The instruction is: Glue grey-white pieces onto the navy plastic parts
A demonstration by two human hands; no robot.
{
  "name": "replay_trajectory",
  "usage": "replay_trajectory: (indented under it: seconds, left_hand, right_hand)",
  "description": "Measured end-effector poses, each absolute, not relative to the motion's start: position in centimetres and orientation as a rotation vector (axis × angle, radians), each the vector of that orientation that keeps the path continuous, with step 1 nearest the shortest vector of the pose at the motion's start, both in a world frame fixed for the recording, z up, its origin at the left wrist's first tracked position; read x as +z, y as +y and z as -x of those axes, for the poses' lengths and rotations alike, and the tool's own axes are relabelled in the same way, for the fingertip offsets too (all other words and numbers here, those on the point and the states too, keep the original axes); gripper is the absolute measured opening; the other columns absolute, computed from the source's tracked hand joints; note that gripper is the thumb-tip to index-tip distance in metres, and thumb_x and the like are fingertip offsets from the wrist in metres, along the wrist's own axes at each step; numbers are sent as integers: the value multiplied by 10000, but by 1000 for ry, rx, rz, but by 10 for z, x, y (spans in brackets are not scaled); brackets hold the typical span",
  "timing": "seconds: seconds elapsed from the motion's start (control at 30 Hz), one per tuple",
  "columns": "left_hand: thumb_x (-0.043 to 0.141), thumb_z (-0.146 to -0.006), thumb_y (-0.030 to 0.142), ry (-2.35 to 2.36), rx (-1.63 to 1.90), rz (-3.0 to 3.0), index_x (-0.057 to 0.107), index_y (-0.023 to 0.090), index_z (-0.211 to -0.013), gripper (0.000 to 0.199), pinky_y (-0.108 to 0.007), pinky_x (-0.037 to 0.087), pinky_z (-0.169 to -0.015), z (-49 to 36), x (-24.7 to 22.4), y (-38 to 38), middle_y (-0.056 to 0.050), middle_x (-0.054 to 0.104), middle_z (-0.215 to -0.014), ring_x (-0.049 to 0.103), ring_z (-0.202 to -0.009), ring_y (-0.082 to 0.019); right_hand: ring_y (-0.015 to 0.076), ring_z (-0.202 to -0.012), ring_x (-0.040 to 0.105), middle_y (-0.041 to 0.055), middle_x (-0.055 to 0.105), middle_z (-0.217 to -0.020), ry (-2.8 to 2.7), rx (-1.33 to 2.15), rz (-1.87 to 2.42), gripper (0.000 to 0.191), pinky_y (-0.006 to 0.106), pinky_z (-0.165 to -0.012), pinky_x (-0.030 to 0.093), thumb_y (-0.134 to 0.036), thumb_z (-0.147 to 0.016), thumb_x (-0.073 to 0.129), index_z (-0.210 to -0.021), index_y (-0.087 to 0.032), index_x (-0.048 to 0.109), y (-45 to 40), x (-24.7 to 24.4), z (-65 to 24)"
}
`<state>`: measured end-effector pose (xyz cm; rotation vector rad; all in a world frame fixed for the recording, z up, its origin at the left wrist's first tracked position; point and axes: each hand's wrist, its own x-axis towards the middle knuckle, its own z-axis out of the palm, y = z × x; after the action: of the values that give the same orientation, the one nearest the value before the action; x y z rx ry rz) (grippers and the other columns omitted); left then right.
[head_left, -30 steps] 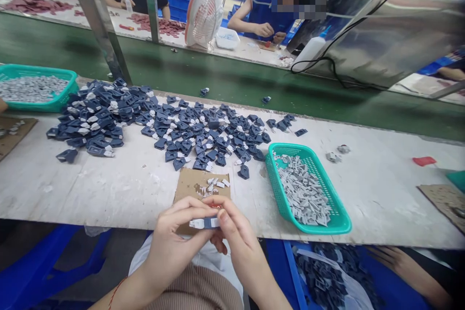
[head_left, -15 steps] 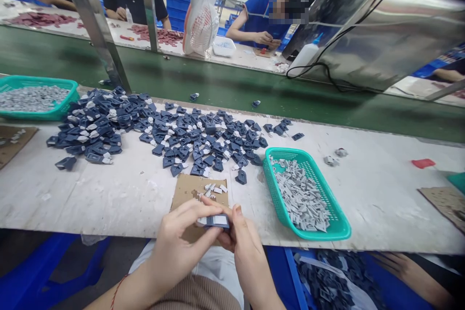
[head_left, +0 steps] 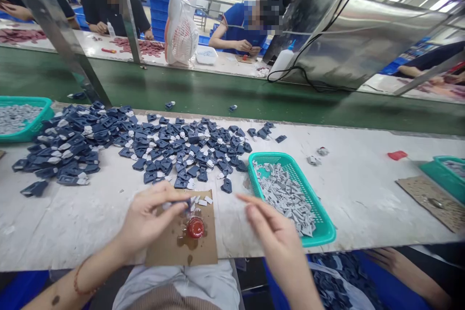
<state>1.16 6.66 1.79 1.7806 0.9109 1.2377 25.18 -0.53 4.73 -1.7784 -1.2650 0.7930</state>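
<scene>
My left hand (head_left: 152, 213) pinches a dark blue part (head_left: 181, 203) above the left side of a cardboard piece (head_left: 203, 247). On the cardboard are a red round object (head_left: 195, 227), wet brown stains and several small light pieces (head_left: 205, 201). To the right, my right hand (head_left: 271, 223) is apart from the left, its index finger stretched out and thumb separate, with nothing seen between them. It is beside the green basket (head_left: 323, 237) of grey pieces. Beyond the hands spreads a large pile of dark blue parts (head_left: 192, 147) with light tips.
Another green basket (head_left: 32, 131) is at the far left. At the right are a red piece (head_left: 397, 155) and a cardboard sheet (head_left: 428, 198). A green strip (head_left: 203, 92) and metal posts (head_left: 69, 38) separate people opposite.
My hands have moved apart; the right let go of the dark blue part and went right, while the left kept it and moved left. The red round object is now uncovered. The view shifted.
</scene>
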Motion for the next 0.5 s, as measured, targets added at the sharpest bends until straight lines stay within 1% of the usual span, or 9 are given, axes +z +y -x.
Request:
replay_trajectory:
  seconds: [0.03,0.07,0.13,0.2,0.3,0.4,0.5]
  left_hand:
    - [715,-817,184,990,1226,-1744,813,217,-917,144,-220,511,-576,-7,20,81,-29,692,-698,644,-625,-139]
    - [717,-815,231,1074,1210,-1698,808,210,-912,135,-231,516,-584,-2,22,97,-29,698,-711,647,-622,-143]
    - [701,-815,311,1258,1155,-1617,787,187,-930,190,-256,540,-618,6,26,135,-33,714,-762,656,-623,-152]
    - [662,-826,322,1453,1105,-1608,758,160,-966,235,-277,559,-680,12,28,177,-42,728,-820,670,-664,-162]
    - [656,-826,271,1601,1051,-1651,739,125,-956,213,-294,559,-727,18,28,244,-54,728,-829,681,-731,-186]
    - [666,-860,230,1766,986,-1699,717,116,-985,177,-334,553,-796,24,28,304,-61,720,-883,679,-839,-202]
    - [637,-931,289,1919,884,-1722,664,130,-1093,228,-410,556,-856,29,26,350,-78,691,-1074,669,-956,-211]
  right_hand:
    - [280,-922,675,89,756,-1039,-1306,593,1857,359,369,-775,532,-479,-901,555,-1055,-239,773,1,48,-273]
    - [274,-872,673,100,747,-1036,-1350,455,1942,366,361,-723,530,-464,-903,530,-1061,-230,762,8,47,-293]
    - [251,-766,668,108,743,-1019,-1470,390,2073,363,356,-663,528,-429,-896,509,-1077,-221,744,23,45,-329]
    - [270,-823,689,108,758,-1021,-1633,426,2067,331,377,-709,545,-384,-882,505,-1040,-222,747,37,41,-352]
    - [308,-901,712,112,779,-1001,-1829,523,2042,294,422,-776,556,-358,-863,511,-940,-224,761,54,37,-365]
    - [319,-850,725,120,784,-962,-1904,567,2062,310,440,-741,566,-385,-855,505,-883,-219,765,63,34,-369]
    - [312,-783,726,122,782,-908,-1932,565,2075,287,431,-691,570,-366,-836,515,-843,-217,760,65,29,-375]
